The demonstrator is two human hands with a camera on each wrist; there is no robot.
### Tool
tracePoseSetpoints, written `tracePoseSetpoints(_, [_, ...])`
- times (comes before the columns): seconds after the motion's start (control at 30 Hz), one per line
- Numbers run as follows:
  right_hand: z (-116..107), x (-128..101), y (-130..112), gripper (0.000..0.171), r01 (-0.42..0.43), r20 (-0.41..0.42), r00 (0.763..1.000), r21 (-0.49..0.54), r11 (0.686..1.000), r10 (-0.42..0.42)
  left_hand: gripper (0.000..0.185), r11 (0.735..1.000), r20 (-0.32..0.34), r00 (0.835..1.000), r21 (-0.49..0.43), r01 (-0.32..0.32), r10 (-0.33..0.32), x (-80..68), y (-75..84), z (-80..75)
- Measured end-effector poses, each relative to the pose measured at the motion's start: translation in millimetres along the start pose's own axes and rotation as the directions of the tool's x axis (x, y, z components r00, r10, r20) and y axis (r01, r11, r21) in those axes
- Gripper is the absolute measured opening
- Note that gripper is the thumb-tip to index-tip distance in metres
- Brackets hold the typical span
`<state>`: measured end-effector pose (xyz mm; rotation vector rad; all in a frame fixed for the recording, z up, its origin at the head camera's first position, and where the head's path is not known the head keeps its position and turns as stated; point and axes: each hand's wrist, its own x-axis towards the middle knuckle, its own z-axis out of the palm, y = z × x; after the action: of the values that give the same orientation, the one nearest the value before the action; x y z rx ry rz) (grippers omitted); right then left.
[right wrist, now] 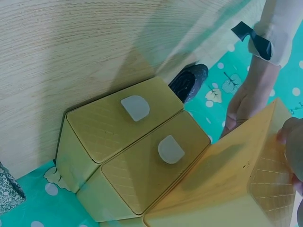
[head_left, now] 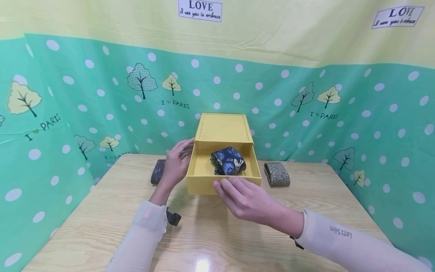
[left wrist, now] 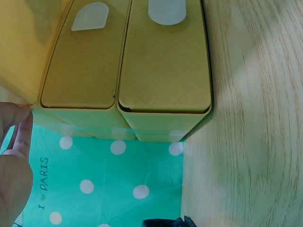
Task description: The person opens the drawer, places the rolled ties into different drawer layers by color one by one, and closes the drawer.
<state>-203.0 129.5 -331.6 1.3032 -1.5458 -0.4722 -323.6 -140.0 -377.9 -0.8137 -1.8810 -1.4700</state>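
A yellow drawer unit (head_left: 224,126) stands on the table with its top drawer (head_left: 204,187) pulled out. Inside that drawer lies a folded dark blue cloth (head_left: 229,161) with blue round motifs and a white figure. My right hand (head_left: 246,200) grips the drawer's front, its fingertips at the rim; the wrist view shows it at the right edge. My left hand (head_left: 176,164) touches the unit's left side with fingers extended. The left wrist view catches fingertips against the yellow edge. Two lower drawers (left wrist: 163,66) with whitish half-round pulls are closed.
A dark patterned cloth roll (head_left: 158,172) lies left of the unit, partly behind my left hand. To the right sits a grey speckled cloth roll (head_left: 276,174). Behind the wooden table (head_left: 210,238) hangs a green and yellow dotted curtain (head_left: 258,102).
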Motion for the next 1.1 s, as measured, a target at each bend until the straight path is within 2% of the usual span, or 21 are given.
tracePoseSetpoints(0.57, [4.2,0.7,-0.8,0.031,-0.02,0.01,1.0,-0.025,0.999,0.02,0.052,1.0,-0.011,1.0,-0.01,0.015,-0.015,0.0,0.8,0.2])
tracePoseSetpoints(0.87, [7.3,0.6,1.7,0.031,-0.017,0.016,1.0,-0.03,0.999,0.017,0.051,1.0,-0.015,1.0,0.017,0.01,-0.01,0.9,19.7,2.0])
tracePoseSetpoints(1.1, [11.2,-0.5,4.1,0.032,-0.014,0.011,1.0,-0.047,0.999,0.014,0.052,1.0,-0.01,1.0,0.008,0.016,-0.016,0.5,5.8,2.1])
